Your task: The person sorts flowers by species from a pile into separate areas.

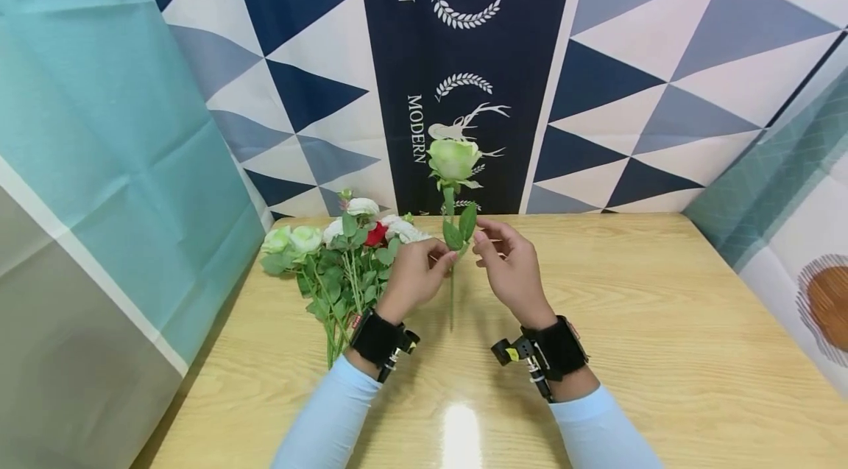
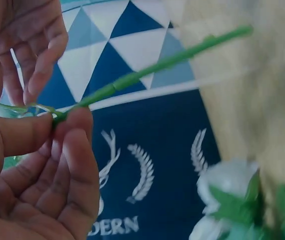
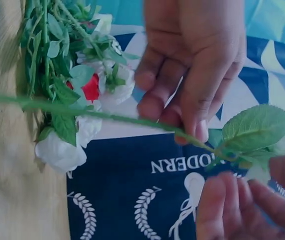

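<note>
Fingers [image 2: 78,155] and thumb of my left hand [image 1: 416,270] pinch the stem [image 1: 452,303] of a pale green rose [image 1: 454,160], just below its leaves [image 1: 467,221]. I have the rose upright in front of me, its head at the top against the dark band [image 1: 530,49] of the cloth and its bare stem running down below my grip. Whether the stem's foot meets the table [image 1: 636,322], I cannot tell.

My right hand [image 1: 515,270] is just beside the leaves, its fingers loosely bent and a little apart, with a gap between them and the thumb. Whether a fingertip touches a leaf, I cannot tell.

To the left of the rose, a bunch [image 1: 331,285] lies on the table, stems toward me: green blooms [image 1: 291,239] at the left, white ones [image 1: 363,207] further back, and a red one [image 1: 375,234] among them. My left hand covers part of its right side in the head view. Black straps [image 1: 556,351] with small cameras circle both my wrists, above light blue sleeves [image 1: 331,410].
</note>
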`<state>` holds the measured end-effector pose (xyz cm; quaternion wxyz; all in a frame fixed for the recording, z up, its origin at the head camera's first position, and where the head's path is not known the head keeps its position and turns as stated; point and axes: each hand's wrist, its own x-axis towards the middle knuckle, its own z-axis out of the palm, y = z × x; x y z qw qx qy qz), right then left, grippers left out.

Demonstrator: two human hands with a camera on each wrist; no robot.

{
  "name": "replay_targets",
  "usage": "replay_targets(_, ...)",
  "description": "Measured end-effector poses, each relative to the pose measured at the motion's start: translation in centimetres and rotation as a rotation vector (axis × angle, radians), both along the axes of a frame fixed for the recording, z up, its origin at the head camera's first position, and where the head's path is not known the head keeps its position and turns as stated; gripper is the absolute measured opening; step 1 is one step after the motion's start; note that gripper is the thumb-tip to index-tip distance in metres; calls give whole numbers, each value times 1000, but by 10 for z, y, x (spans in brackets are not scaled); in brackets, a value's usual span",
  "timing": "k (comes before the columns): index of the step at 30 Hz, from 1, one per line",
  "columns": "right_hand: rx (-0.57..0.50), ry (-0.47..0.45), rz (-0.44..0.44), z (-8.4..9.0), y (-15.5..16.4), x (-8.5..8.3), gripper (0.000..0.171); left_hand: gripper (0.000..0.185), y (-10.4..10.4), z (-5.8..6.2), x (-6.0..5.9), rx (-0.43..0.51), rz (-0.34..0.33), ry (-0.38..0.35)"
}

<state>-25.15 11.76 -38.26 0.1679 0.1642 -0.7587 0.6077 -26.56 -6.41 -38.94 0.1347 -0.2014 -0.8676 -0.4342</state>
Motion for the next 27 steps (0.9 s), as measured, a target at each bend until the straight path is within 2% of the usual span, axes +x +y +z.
replay_targets(3,-27,-57,-24,-3,3,-5,30,15,8,-9,-2,14,-65,-44)
replay_targets(9,-42,-153,41,-9,10,-11,26,11,17,-17,-3,-6,-134,-76)
replay_targets(13,-21,-158,60,-11,11,-12,27,8,20,-19,-2,-90,-126,-49)
replay_targets(18,4,-146,55,-12,8,-12,28,4,20,-18,0,-206,-114,39)
replay_targets(22,33,-123,16,-12,7,-12,22,5,20,-16,1,-220,-130,62)
replay_targets(27,44,-92,-13,-11,7,-11,18,5,19,-17,0,-203,-135,52)
